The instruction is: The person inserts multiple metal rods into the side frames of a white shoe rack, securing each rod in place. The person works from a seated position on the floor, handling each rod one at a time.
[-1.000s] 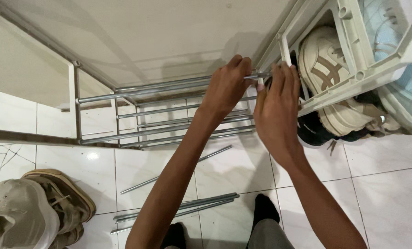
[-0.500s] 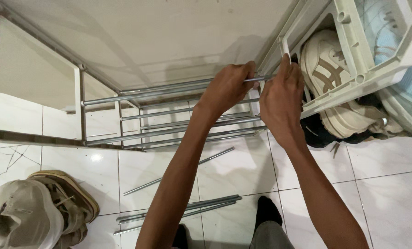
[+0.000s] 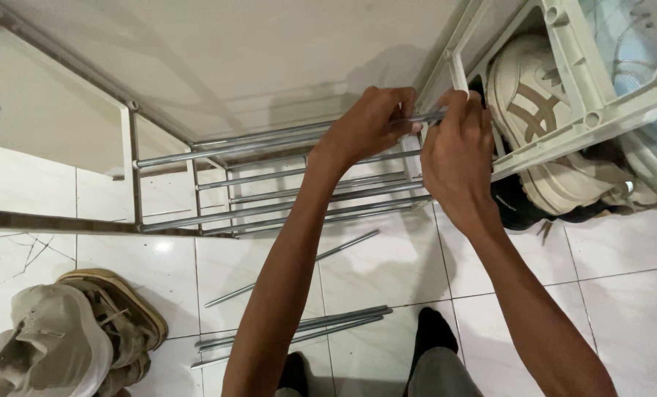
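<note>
**Metal rod gripped by both hands at the rack's right end frame**

Metal rod (image 3: 269,140): runs across the top of the rack from about 9 o'clock to 3 o'clock, near the middle of the view. Its right end meets the white plastic end frame (image 3: 453,70) at roughly 1 o'clock.

Left hand (image 3: 369,125): curled over the rod from above, fingers wrapped round it. The grip sits close to the rod's right end, which looks like the best spot to steady and steer that end.

Right hand (image 3: 457,154): closed round the joint where rod meets end frame, thumb and fingers pinching there. Whether it grips the rod tip or the plastic itself, I cannot tell; the fingers hide the joint.

Rack (image 3: 133,169): more rods already span it in lower tiers, parallel to the held one, so the frame stands by itself against the wall.

Loose rods (image 3: 299,327): lying on the tiled floor (image 3: 622,242) at 6 o'clock, just ahead of the person's feet, within easy reach.

Shoes: a beige sneaker (image 3: 541,110) stands behind the end frame at 2 o'clock; a worn grey pair (image 3: 63,338) sits on the floor at 8 o'clock, well apart from the hands.
</note>
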